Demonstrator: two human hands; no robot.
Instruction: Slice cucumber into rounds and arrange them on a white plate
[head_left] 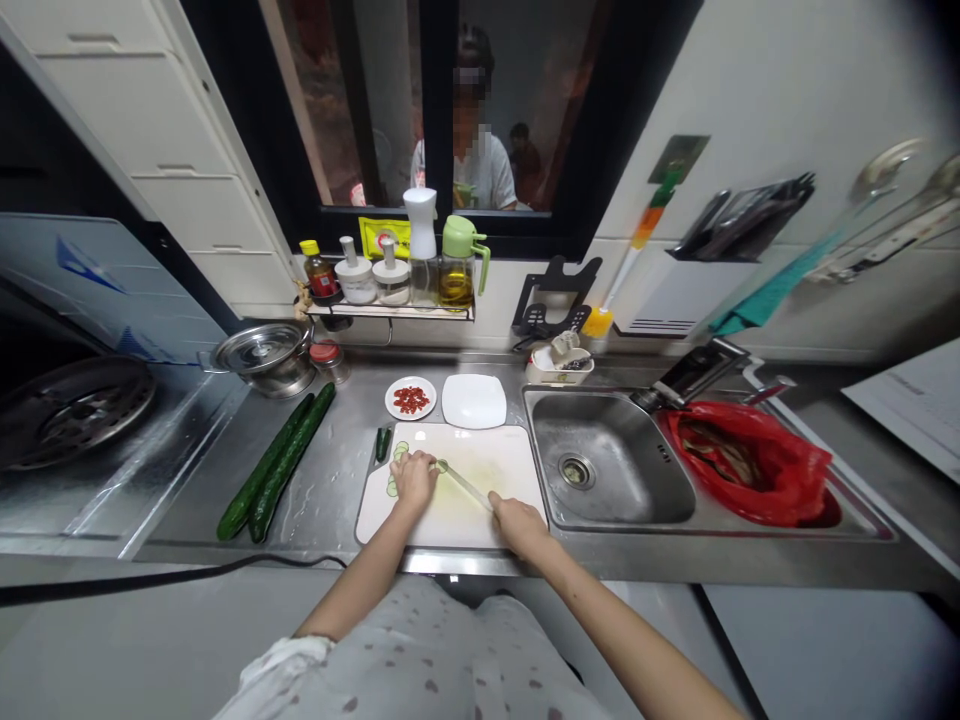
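My right hand (519,525) is closed around the handle of a knife (471,488), whose blade slants up and left over the white cutting board (517,470). Bent fingers of my left hand (415,480) press on a small cucumber piece (442,466) by the blade's tip; the hand hides part of it. Pale green cucumber slices (392,487) lie along the left side of that hand. Two short dark cucumber ends (383,444) rest at the board's upper left corner.
Two whole cucumbers (279,465) lie on the steel counter at left. Behind the board stand a plate of chopped red pieces (411,399) and a white plate (475,401). A sink (611,480) with a red plastic bag (787,470) is at right; a lidded pot (264,358) stands back left.
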